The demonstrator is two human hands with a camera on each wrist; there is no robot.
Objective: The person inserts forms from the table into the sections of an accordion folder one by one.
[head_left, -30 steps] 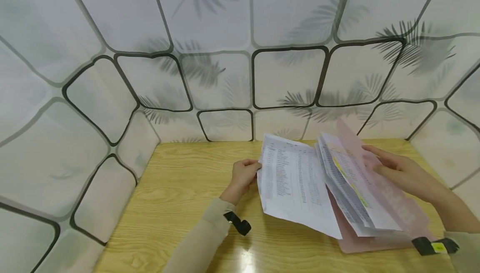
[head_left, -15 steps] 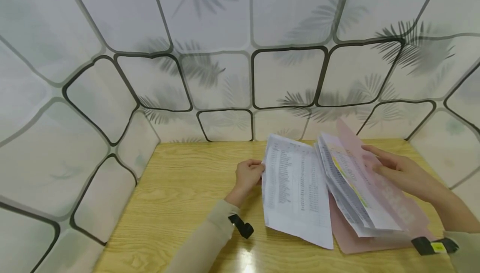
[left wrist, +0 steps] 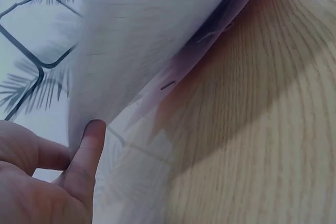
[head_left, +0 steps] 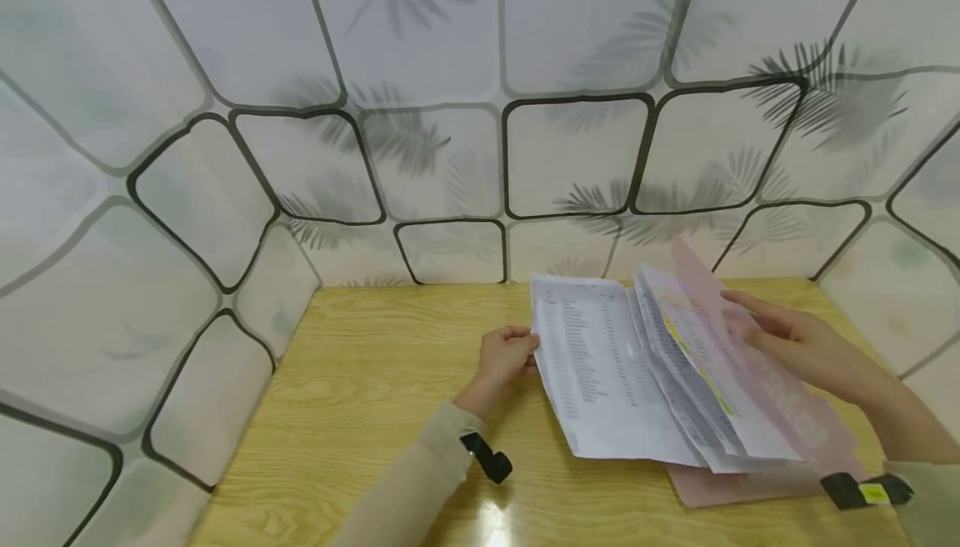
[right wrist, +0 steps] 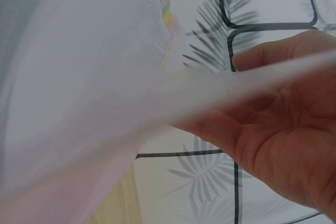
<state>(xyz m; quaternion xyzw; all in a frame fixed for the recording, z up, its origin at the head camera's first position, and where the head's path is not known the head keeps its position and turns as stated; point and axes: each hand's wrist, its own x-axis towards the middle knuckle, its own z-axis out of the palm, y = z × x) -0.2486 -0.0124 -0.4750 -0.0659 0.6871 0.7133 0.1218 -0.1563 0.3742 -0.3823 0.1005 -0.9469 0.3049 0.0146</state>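
Observation:
My left hand (head_left: 506, 363) pinches the left edge of a printed paper sheet (head_left: 600, 372), thumb on one face and fingers on the other. The left wrist view shows the back of this lifted sheet (left wrist: 131, 40) above the table. A translucent pink folder (head_left: 708, 489) lies opened at the right. My right hand (head_left: 810, 355) holds its raised cover between thumb and fingers; in the right wrist view the cover (right wrist: 105, 124) crosses in front of the palm. Several more printed sheets (head_left: 757, 426), one with a yellow highlighted strip, lean inside the folder.
The wood-grain table (head_left: 352, 388) reaches back to a pale curtain (head_left: 435, 163) patterned with dark outlines and leaves. The curtain also stands along the left and right sides. A black wrist strap camera (head_left: 487, 457) sits on the left sleeve.
My left hand has moved slightly right with the sheet. The sheet's lower end swung left, then back right, and now lies against the other sheets. The right hand has stayed put.

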